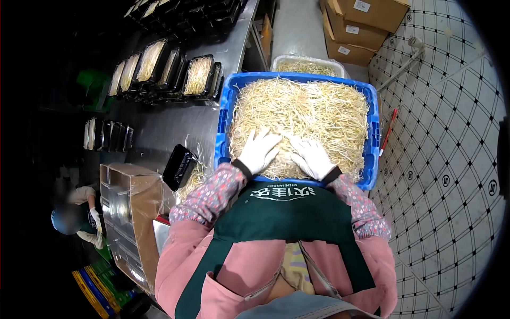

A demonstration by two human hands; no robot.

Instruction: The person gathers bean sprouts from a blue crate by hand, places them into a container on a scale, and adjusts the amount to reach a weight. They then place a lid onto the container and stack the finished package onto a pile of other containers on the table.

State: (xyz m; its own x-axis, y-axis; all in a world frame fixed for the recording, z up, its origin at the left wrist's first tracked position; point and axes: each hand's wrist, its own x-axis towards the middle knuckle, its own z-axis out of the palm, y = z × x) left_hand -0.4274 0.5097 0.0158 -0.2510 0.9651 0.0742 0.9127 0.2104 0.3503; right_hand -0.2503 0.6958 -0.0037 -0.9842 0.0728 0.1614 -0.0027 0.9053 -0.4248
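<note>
A blue crate (374, 127) full of pale bean sprouts (297, 103) stands in front of me. Both hands wear white gloves and rest on the sprouts near the crate's front side. My left hand (260, 151) has its fingers apart, pointing up and to the right. To its right lies my right hand (312, 157), fingers spread and pointing up and to the left. A narrow gap separates the two hands, and neither visibly grips anything. Left of the crate, a black tray (178, 167) sits tilted beside some loose sprouts (195, 178).
Black trays of sprouts (198, 76) stand on the metal table (159, 119) at the left. A cardboard box (143, 199) holds clear containers. A white tub (308, 66) and cardboard boxes (366, 24) are behind the crate. Another person (85, 215) is at the far left.
</note>
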